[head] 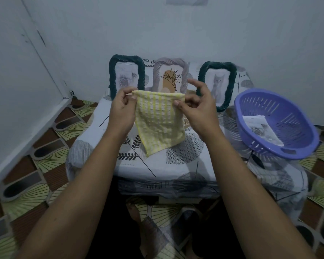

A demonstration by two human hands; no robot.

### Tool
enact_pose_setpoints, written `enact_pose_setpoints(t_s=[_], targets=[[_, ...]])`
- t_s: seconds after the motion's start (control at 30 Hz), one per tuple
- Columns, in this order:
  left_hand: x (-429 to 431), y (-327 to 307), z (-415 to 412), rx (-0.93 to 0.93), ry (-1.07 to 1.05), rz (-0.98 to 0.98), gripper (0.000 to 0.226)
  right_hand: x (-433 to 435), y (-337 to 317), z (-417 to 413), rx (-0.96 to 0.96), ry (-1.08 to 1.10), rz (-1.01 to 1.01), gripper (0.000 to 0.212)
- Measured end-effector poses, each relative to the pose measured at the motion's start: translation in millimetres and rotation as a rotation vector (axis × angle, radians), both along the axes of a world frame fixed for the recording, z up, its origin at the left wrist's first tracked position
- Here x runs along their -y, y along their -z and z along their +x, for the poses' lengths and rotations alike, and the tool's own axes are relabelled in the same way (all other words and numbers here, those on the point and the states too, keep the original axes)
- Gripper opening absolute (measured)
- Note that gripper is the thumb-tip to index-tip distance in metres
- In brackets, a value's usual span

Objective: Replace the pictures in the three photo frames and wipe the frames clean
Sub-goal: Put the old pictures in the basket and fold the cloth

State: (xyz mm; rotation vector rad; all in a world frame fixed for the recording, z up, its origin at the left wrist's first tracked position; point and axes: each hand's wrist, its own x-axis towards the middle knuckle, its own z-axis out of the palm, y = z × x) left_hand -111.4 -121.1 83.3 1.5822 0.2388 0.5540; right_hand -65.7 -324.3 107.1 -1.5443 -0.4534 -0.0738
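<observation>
Centrally, a yellow cloth hangs above the bench.
Left hand and right hand each pinch a top corner in a narrow grip. The cloth's long axis points down, and it hides the grey frame partly. One green frame stands left, another green frame right, and a purple basket far right.

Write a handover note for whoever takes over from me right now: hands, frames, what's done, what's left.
Left hand and right hand each pinch a top corner of the yellow checked cloth, held over the table, touching no frame.
Rose frame, plant frame and cat frame stand at the back, each holding a picture.
A loose rose print lies in the purple basket on the right.
Left: wipe the frames; whether any swap or wipe is done cannot be told.
</observation>
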Motion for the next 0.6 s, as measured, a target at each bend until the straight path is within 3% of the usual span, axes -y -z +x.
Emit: enact_pose_setpoints(t_s=[0.07,0.17,0.23,0.37,0.47,0.6], targets=[[1.6,-2.8,-2.5,0.015,-0.033,0.192,0.036,-2.9,-0.1,-0.4,0.021,-0.005,-0.017,0.062],[3.7,-11.7,-4.3,0.066,0.093,0.671,0.053,-5.8,-0.9,-0.6,0.041,-0.025,-0.025,0.064],[9.5,-20.8,-3.9,0.008,0.119,0.874,0.053,-6.0,-0.3,0.2,0.053,-0.033,-0.014,0.063],[18.8,-32.2,1.7,-0.048,0.109,0.985,0.037,-5.9,3.1,-0.5,0.067,-0.052,-0.01,0.068],[20.1,-38.1,4.4,-0.049,0.142,0.95,0.016,-4.5,8.6,1.5,0.052,-0.02,-0.001,0.069],[20.1,-44.0,7.0,0.015,0.164,0.812,0.011,0.5,26.7,3.2,-0.021,-0.09,-0.086,0.044]])
